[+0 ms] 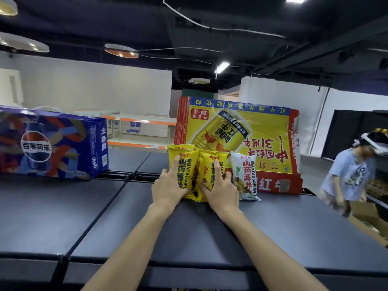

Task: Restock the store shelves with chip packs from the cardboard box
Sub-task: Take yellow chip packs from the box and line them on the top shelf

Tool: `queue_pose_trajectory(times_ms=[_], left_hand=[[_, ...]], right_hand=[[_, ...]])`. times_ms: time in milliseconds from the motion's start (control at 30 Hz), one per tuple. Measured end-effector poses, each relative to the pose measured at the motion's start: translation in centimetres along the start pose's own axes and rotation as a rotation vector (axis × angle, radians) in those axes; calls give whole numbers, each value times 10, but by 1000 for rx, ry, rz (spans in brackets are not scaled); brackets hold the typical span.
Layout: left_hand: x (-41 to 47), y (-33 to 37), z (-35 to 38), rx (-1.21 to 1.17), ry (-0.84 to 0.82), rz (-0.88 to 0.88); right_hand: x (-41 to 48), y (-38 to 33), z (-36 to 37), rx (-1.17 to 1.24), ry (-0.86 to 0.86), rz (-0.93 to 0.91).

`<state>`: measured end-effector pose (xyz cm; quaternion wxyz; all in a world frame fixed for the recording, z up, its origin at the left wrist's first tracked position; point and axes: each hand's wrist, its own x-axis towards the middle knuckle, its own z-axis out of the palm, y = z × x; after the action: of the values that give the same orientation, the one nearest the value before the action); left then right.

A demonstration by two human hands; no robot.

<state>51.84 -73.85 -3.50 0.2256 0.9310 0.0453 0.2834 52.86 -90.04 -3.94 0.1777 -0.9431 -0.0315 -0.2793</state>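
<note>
Two yellow chip packs stand upright on the dark shelf top point(273, 227). My left hand point(169, 186) grips the left yellow pack point(185, 164), fingers spread over its front. My right hand point(219, 189) holds the right yellow pack point(207, 162) the same way. A white chip pack point(245, 175) stands just right of them, untouched. All three lean back towards a flattened yellow and red drink carton point(252, 131) standing upright behind them.
A blue cola gift box point(52, 143) sits on the shelf top at the left. Another person point(348, 177) bends over open cardboard boxes point(365, 211) at the right edge. White and orange shelving point(142, 131) stands in the background.
</note>
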Motion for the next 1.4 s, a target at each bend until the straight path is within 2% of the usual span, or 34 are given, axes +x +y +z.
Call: queue_pose_trajectory(times_ms=[167,433,867,1067,1400], left_hand=[[-18,6,-15,-34,-53,16],[-38,6,-44,59,-54,137],[-73,57,-57,160,-68,273],[-103,116,-62,168,-60,309],[-190,256,-18,112,-88,437]], right_hand=[[-17,-7,-14,47,-66,28],[-44,-14,-41,-7,-72,43],[-80,0,-96,10,-113,81],[-98,53,-138,51,-120,72],[-150,198,-207,-49,-108,114]])
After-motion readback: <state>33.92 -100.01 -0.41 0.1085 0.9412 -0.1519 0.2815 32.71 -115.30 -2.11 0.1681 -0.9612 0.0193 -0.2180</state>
